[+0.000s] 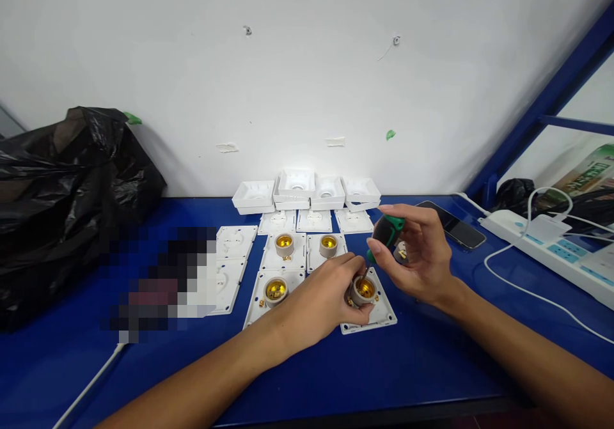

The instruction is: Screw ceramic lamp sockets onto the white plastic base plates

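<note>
My right hand (422,256) grips a screwdriver (387,231) with a green and black handle. Its shaft points down into the brass-lined lamp socket (364,290), which sits on a square white base plate (377,319). Fingers of my left hand (326,291) are wrapped round the side of that same socket. To the left, another lamp socket (276,290) rests on its plate, partly behind my left forearm. Two more sockets on plates, a left one (284,244) and a right one (329,245), stand behind. The screwdriver's tip is hidden inside the socket.
White square covers (254,194) are stacked against the wall, with bare plates (314,220) before them. More plates (233,269) lie left, beside a blurred-out patch. A phone (453,226), a power strip (551,250) and white cables are at right. A black plastic bag (71,192) fills the left.
</note>
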Demonstrator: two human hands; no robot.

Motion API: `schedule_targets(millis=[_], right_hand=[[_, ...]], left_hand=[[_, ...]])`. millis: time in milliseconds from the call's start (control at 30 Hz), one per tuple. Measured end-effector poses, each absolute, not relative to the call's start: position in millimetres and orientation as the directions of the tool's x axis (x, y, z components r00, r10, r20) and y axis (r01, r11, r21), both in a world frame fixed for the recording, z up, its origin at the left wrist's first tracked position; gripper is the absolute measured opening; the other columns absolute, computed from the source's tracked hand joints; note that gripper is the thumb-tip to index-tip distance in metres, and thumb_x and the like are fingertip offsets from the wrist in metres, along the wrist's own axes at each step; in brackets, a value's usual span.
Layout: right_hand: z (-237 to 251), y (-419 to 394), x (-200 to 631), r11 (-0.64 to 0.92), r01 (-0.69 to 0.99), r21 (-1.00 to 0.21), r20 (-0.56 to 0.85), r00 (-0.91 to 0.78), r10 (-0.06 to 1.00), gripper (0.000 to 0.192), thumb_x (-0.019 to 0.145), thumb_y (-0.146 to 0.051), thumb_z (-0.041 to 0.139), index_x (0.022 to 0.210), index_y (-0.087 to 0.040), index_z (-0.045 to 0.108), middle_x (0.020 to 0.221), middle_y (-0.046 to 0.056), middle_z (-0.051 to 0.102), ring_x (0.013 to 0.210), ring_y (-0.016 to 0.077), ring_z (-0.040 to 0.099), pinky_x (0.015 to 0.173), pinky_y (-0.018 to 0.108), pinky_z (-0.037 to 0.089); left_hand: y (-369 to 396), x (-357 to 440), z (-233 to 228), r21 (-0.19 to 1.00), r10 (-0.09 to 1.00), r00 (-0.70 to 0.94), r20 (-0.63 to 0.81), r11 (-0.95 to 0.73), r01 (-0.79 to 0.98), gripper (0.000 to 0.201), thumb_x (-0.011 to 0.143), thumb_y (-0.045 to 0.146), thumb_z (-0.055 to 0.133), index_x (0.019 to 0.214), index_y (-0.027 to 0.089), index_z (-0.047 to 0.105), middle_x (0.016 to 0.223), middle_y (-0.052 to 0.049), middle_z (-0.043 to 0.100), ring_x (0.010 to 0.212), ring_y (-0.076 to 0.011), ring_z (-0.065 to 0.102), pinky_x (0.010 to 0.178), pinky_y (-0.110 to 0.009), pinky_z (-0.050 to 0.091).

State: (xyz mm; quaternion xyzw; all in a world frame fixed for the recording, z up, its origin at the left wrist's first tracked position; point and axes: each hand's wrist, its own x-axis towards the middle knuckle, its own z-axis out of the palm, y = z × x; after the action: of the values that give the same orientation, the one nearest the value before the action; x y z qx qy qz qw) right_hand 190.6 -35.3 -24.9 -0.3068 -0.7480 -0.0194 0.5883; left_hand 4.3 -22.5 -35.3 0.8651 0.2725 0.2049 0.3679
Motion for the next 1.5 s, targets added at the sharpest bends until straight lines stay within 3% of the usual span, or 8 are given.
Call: schedule_targets(millis=[333, 567, 967, 1267, 1500], right_hand=[[-25, -35, 191, 0.803, 0.500, -0.324, 0.888, -0.131, 0.440, 0.062, 0.085, -0.013, 0.071, 0.140, -0.032, 0.050, 0.117, 0.003, 0.064, 0.070, 0.0123, 0.061, 0.054, 0.028, 0.056], [-19, -38, 193, 0.804, 0.493, -0.333, 0.829, -0.252, 0.499, 0.065, 0.087, -0.015, 0.068, 0.145, -0.032, 0.045, 0.118, 0.003, 0.066, 0.073, 0.0144, 0.065, 0.059, 0.031, 0.060], [-14, -40, 192, 0.747, 0.594, -0.297, 0.845, -0.200, 0.496, 0.059, 0.086, -0.020, 0.073, 0.140, -0.031, 0.050, 0.113, 0.004, 0.066, 0.073, 0.0154, 0.061, 0.054, 0.029, 0.055], [-19, -37, 192, 0.769, 0.576, -0.277, 0.874, -0.182, 0.450, 0.065, 0.084, -0.017, 0.073, 0.142, -0.035, 0.048, 0.115, 0.003, 0.066, 0.074, 0.0156, 0.061, 0.055, 0.031, 0.054], [-16, -37, 191, 0.789, 0.548, -0.279, 0.863, -0.217, 0.456, 0.058, 0.087, -0.016, 0.069, 0.139, -0.032, 0.050, 0.106, 0.002, 0.065, 0.076, 0.0160, 0.060, 0.059, 0.031, 0.053]], left_hand=[[-23, 4, -36, 0.747, 0.620, 0.770, 0.153, -0.582, 0.321, 0.030, 0.082, 0.022, 0.071, 0.110, 0.021, 0.061, 0.098, -0.002, 0.062, 0.081, -0.0175, 0.056, 0.071, -0.032, 0.046], [-21, 5, -34, 0.761, 0.620, 0.774, 0.131, -0.562, 0.322, 0.027, 0.081, 0.022, 0.071, 0.106, 0.020, 0.061, 0.100, -0.004, 0.063, 0.084, -0.0187, 0.057, 0.072, -0.033, 0.048], [-22, 5, -34, 0.755, 0.621, 0.773, 0.127, -0.567, 0.331, 0.022, 0.080, 0.022, 0.071, 0.099, 0.020, 0.059, 0.093, -0.002, 0.060, 0.077, -0.0160, 0.054, 0.068, -0.032, 0.046], [-21, 6, -34, 0.734, 0.610, 0.779, 0.145, -0.594, 0.329, 0.023, 0.080, 0.022, 0.071, 0.100, 0.020, 0.059, 0.093, -0.002, 0.061, 0.079, -0.0175, 0.055, 0.069, -0.033, 0.046], [-21, 5, -33, 0.734, 0.615, 0.778, 0.129, -0.587, 0.342, 0.023, 0.080, 0.023, 0.071, 0.099, 0.021, 0.059, 0.094, -0.002, 0.061, 0.080, -0.0180, 0.056, 0.069, -0.033, 0.046]])
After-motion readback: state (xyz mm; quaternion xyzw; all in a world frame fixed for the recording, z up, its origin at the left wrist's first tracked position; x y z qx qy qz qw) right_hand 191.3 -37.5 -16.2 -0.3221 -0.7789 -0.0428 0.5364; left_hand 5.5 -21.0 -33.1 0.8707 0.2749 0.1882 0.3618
